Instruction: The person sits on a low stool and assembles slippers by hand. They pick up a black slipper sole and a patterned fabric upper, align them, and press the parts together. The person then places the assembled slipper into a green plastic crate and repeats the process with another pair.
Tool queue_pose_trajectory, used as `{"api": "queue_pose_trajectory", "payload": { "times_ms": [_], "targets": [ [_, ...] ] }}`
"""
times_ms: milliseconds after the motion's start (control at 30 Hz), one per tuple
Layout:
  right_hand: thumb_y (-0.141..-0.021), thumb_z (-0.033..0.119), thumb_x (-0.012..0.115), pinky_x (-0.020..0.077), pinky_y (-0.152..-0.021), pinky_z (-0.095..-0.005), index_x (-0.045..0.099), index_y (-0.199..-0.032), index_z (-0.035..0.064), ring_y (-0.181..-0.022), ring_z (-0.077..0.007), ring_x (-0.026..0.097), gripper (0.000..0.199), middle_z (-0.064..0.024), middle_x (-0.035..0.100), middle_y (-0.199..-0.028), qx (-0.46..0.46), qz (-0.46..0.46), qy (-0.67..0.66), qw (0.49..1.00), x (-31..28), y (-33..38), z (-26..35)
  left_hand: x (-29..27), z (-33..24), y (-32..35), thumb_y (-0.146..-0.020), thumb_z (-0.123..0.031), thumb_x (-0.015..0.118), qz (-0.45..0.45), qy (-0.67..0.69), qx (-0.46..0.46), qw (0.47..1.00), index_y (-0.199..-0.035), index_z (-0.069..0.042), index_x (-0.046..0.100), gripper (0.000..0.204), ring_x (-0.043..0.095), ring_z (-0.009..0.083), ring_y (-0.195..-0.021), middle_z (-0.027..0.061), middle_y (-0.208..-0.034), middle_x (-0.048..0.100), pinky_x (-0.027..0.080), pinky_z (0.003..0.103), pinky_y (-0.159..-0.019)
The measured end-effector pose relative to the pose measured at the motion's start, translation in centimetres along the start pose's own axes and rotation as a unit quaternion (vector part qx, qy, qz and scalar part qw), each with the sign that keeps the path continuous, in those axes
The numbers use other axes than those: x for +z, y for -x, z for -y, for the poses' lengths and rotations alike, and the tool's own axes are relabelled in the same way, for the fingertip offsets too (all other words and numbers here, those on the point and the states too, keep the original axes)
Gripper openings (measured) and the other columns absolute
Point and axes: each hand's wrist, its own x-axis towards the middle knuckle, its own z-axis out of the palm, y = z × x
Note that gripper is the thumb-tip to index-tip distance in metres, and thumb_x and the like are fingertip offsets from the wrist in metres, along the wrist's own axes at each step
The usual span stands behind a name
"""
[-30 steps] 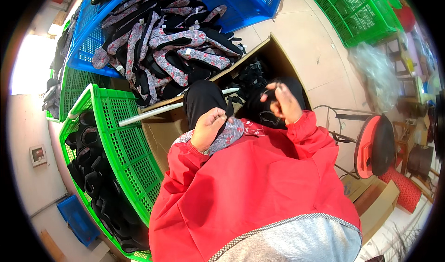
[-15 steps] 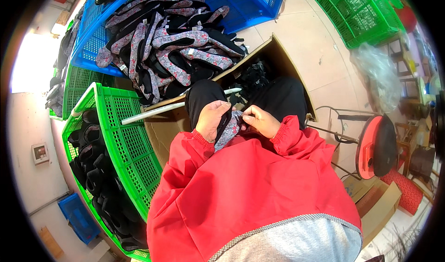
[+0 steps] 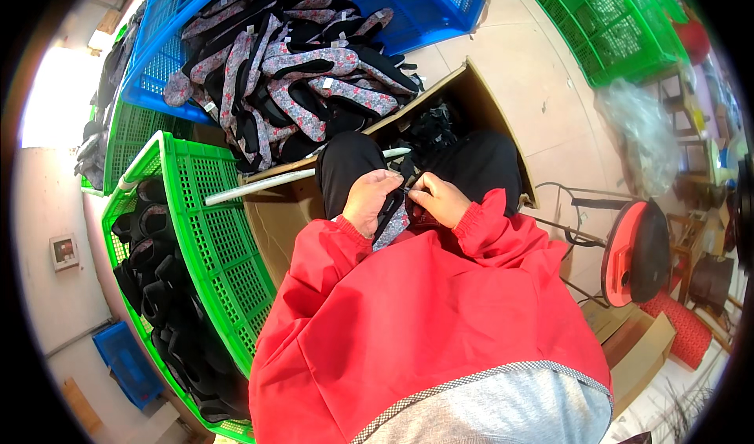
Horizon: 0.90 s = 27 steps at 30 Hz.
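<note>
My left hand (image 3: 366, 202) is closed on a grey floral shoe upper (image 3: 395, 224) with black edging, held over my lap. Opposite it, my right hand (image 3: 441, 200) pinches the upper's edge between thumb and fingers. Both sets of fingertips nearly meet, and anything finer between them is too small to make out. Beyond my knees, a heap of similar floral and black uppers (image 3: 302, 114) with small white tags spills from a blue crate (image 3: 424, 20).
A cardboard box (image 3: 491, 102) with dark scraps stands around my knees, a white rod (image 3: 275, 180) lying across it. At left, a green crate (image 3: 216, 208) holds black shoe-like pieces (image 3: 177, 310). A round red-and-black stool (image 3: 638, 251) and another green crate (image 3: 605, 27) are at right.
My fingertips have shifted slightly on the floral upper, which now shows more of its black edge beside my left hand. The hands have barely moved otherwise.
</note>
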Motion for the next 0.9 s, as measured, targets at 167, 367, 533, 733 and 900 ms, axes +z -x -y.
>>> {"api": "queue_pose_trajectory", "payload": {
  "times_ms": [167,367,533,733,900],
  "targets": [
    [-0.095,0.017,0.055,0.0492,-0.069,-0.0313,0.05,-0.091,0.0023,-0.073,-0.0176,0.063,0.016,-0.0077,0.066,-0.078,-0.023,-0.005,0.034,0.999,0.0,0.0,0.6,0.4,0.0,0.0,-0.092,-0.009,0.06,-0.002,0.007,0.001,1.0,-0.091,-0.001,0.06,0.008,0.061,0.0115,-0.067,0.0048,-0.081,0.064,0.051,0.025,-0.063],
    [-0.094,0.02,0.056,0.0492,-0.067,-0.0337,0.049,-0.09,0.0029,-0.071,-0.0209,0.065,0.019,-0.0099,0.067,-0.078,-0.025,-0.001,0.039,0.999,0.1,0.1,1.0,0.4,0.1,0.1,-0.092,-0.009,0.06,0.001,0.012,-0.006,1.0,-0.091,-0.002,0.06,0.008,0.06,0.0116,-0.066,0.0045,-0.08,0.063,0.051,0.025,-0.062],
    [-0.094,0.019,0.056,0.0491,-0.066,-0.0329,0.049,-0.09,0.0027,-0.07,-0.0196,0.064,0.018,-0.0096,0.066,-0.078,-0.017,0.003,0.017,1.0,0.1,-0.2,0.6,0.8,-0.3,0.4,-0.092,-0.009,0.059,-0.004,0.011,-0.02,1.0,-0.091,-0.002,0.06,0.008,0.06,0.0118,-0.066,0.0044,-0.079,0.062,0.05,0.025,-0.061],
    [-0.094,0.018,0.057,0.0495,-0.065,-0.0321,0.049,-0.09,0.0026,-0.069,-0.018,0.063,0.018,-0.0092,0.066,-0.077,-0.007,0.007,0.005,1.0,0.1,-0.5,0.0,1.2,-0.7,0.8,-0.091,-0.009,0.061,-0.009,0.007,-0.018,1.0,-0.09,-0.002,0.061,0.007,0.06,0.0104,-0.069,0.003,-0.08,0.063,0.049,0.024,-0.065],
    [-0.093,0.019,0.059,0.0497,-0.064,-0.0311,0.049,-0.089,0.0031,-0.069,-0.0162,0.063,0.019,-0.0085,0.065,-0.078,-0.007,0.0,0.003,1.0,0.1,-0.8,-0.6,1.2,-0.4,0.5,-0.092,-0.009,0.058,-0.018,0.003,-0.011,1.0,-0.092,0.0,0.061,0.01,0.06,0.0139,-0.063,0.0062,-0.078,0.063,0.05,0.026,-0.059]
  ]
}}
